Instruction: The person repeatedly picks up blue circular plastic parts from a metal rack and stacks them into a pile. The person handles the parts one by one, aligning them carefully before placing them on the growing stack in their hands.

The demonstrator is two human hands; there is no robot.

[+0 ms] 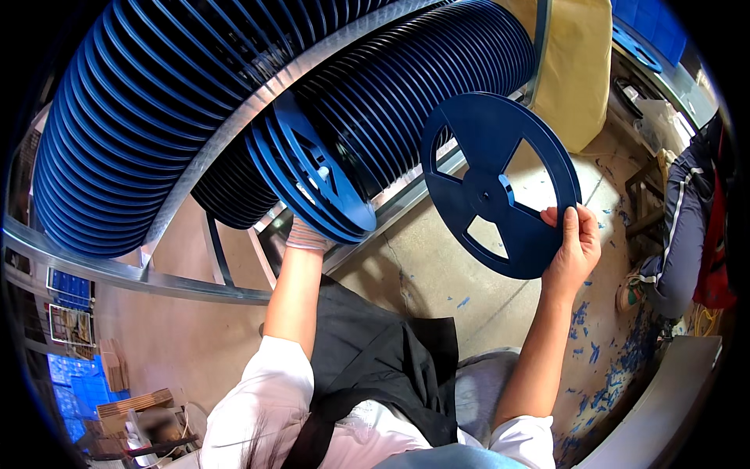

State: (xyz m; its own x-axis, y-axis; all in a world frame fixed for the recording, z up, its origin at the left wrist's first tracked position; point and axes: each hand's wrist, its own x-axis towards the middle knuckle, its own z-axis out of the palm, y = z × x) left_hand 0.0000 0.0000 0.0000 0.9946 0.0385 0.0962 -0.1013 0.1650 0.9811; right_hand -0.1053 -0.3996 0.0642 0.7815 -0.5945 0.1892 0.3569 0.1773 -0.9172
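My right hand (576,244) grips the rim of a dark blue plastic reel (461,205), thumb on the near face. The reel is round, with a small hub hole and large cut-outs through which the floor shows. My left hand (307,236), in a pale striped glove, is closed on a few blue reels (332,227) that lean together beside the rack. Most of its fingers are hidden behind them; a bit of white shows through a cut-out. Behind them, a long row of dark reels (422,86) stands packed on edge.
A metal rack rail (211,148) separates that row from another stack of blue reels (117,156) at left. Yellow sheeting (574,70) hangs at the far right end. Another person's leg (678,234) is at right. Blue scraps (617,367) litter the floor; cardboard (137,402) lies lower left.
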